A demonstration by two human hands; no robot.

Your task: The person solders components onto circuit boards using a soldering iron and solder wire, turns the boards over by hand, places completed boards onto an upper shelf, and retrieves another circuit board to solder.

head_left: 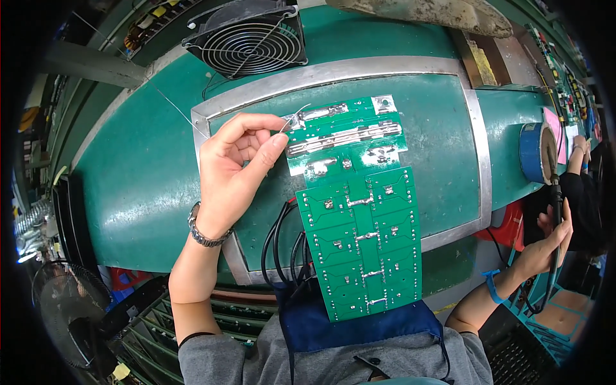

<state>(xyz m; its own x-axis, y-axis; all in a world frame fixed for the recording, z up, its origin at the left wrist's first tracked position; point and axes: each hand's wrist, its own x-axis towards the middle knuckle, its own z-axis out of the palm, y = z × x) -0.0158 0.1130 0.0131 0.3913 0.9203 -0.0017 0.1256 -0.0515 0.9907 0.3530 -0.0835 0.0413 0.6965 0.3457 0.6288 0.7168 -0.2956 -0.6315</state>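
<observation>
My left hand [234,163] pinches a thin solder wire [299,113] between thumb and forefinger, over the upper left corner of a green circuit board [350,154]. That board carries wide shiny solder strips. A longer green circuit board [362,240] with rows of solder joints lies nearer me, its edge against the first; whether they are joined I cannot tell. Far to the right, my right hand [545,247] grips a soldering iron [556,205] by its dark handle. The iron points up, its front part at a round blue-sided container [531,154]; its tip is hard to make out.
A black fan [250,45] with a wire guard stands at the back of the green table. A metal frame [478,147] surrounds the work area. Black cables [273,240] hang left of the boards. Another person's hand [581,142] shows at the far right.
</observation>
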